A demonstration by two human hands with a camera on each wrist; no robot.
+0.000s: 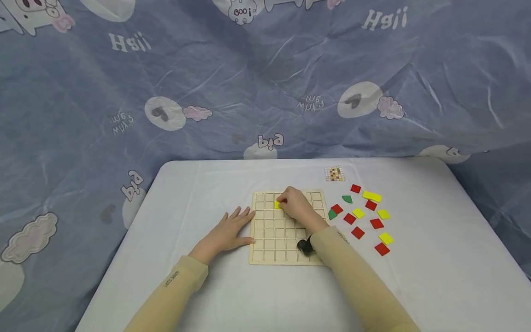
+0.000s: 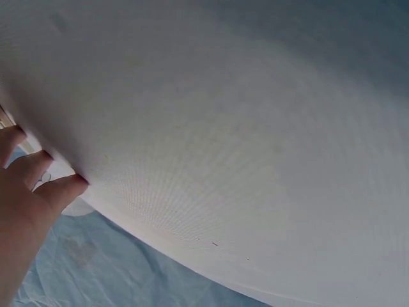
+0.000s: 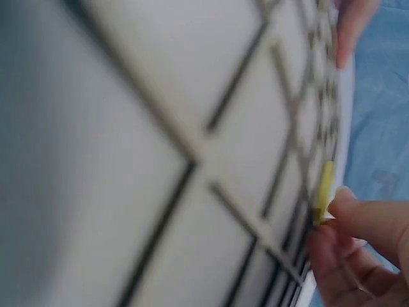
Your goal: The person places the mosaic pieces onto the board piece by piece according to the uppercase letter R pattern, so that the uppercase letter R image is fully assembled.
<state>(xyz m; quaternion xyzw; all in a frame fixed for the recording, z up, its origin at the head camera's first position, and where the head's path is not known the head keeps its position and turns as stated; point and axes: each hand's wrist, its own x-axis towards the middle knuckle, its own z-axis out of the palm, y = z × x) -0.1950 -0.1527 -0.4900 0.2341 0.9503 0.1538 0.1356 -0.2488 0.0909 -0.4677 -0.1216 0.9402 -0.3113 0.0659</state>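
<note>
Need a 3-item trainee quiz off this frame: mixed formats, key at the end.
1. Multiple choice. Which colour is the tile that the right hand touches?
A) red
B) yellow
C) green

2. True or false. The left hand lies at the right edge of the gridded board.

3. Fill in. The loose pieces on the table, to the right of the board, are red, yellow and ____.

Key
1. B, yellow.
2. False: it lies at the left edge, fingers spread.
3. Green.
</note>
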